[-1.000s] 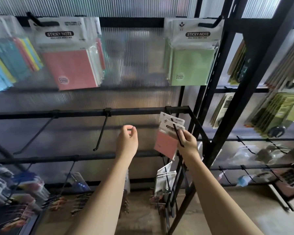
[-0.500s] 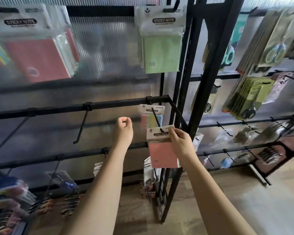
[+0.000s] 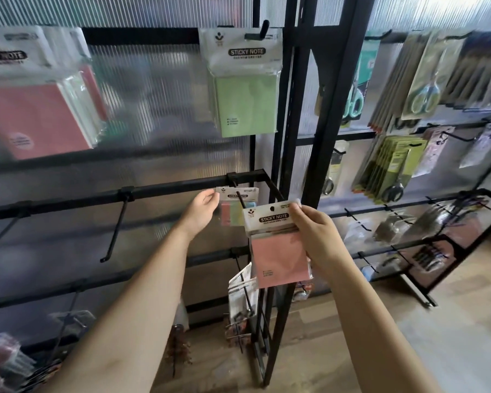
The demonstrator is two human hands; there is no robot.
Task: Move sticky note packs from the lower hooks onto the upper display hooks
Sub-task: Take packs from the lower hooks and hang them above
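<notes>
My right hand (image 3: 312,234) grips a pink sticky note pack (image 3: 278,256) by its white header, held free in front of the lower hook (image 3: 240,198). A multicolour sticky note pack (image 3: 233,207) still hangs on that lower hook, and my left hand (image 3: 201,211) pinches its left top corner. Higher up, a green sticky note pack (image 3: 245,106) hangs on an upper hook (image 3: 262,31). More pink sticky note packs (image 3: 37,117) hang at the upper left.
An empty black hook (image 3: 115,228) sticks out from the middle rail on the left. A black rack post (image 3: 321,131) stands just right of my hands. Scissors packs (image 3: 391,168) hang on the right rack. More packets hang low (image 3: 243,293).
My right hand has drawn the pink pack off the lower hook and toward me. My left hand has moved right to the multicolour pack left on the hook. The camera view shifted rightward.
</notes>
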